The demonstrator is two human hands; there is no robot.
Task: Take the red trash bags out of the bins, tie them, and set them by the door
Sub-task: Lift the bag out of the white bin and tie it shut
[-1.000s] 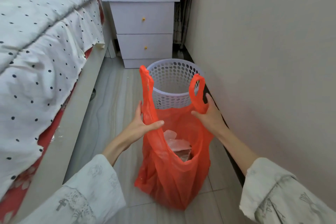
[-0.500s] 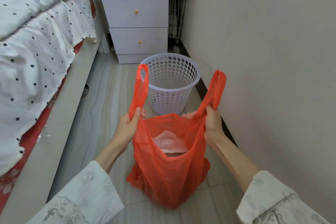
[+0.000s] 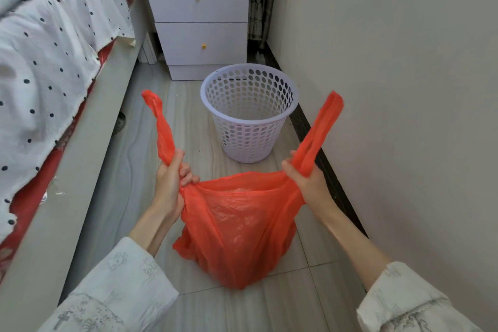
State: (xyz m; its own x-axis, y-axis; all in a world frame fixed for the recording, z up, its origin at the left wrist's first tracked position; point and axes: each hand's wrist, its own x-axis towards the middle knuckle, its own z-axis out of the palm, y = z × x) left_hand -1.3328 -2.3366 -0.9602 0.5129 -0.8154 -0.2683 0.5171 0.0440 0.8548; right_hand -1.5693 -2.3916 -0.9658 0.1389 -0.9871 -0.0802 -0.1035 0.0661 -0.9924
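Red trash bag (image 3: 239,226) gripped by its handles, left hand (image 3: 169,186) and right hand (image 3: 310,183) clenched; perforated bin (image 3: 249,113) beyond.

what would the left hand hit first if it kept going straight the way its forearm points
Probably the white perforated bin: the left hand, shut on the red bag's handle, aims forward and slightly right over bare floor. Depth is unclear; it might pass left toward the nightstand.

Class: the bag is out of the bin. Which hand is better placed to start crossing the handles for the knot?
Probably the left hand: its handle has floor around it; the right hand is beside the wall.
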